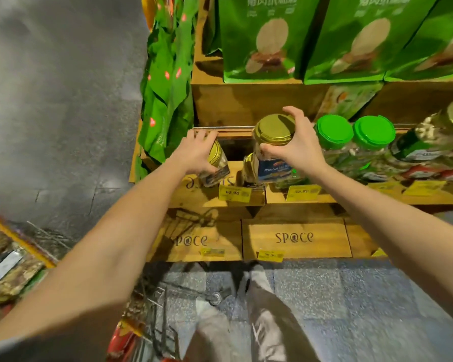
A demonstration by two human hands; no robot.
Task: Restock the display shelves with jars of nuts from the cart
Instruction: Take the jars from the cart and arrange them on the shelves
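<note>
Our left hand (195,150) grasps a small gold-lidded clear jar (217,163) at the wooden shelf's (246,202) left end. Our right hand (298,148) clasps the gold lid (273,129) of a taller blue-labelled jar (270,169).

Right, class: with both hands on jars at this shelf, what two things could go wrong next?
The right hand grips the tall jar only around its lid, so it might slip. The left hand holds the tilted jar near the shelf front; it could topple off.
</note>
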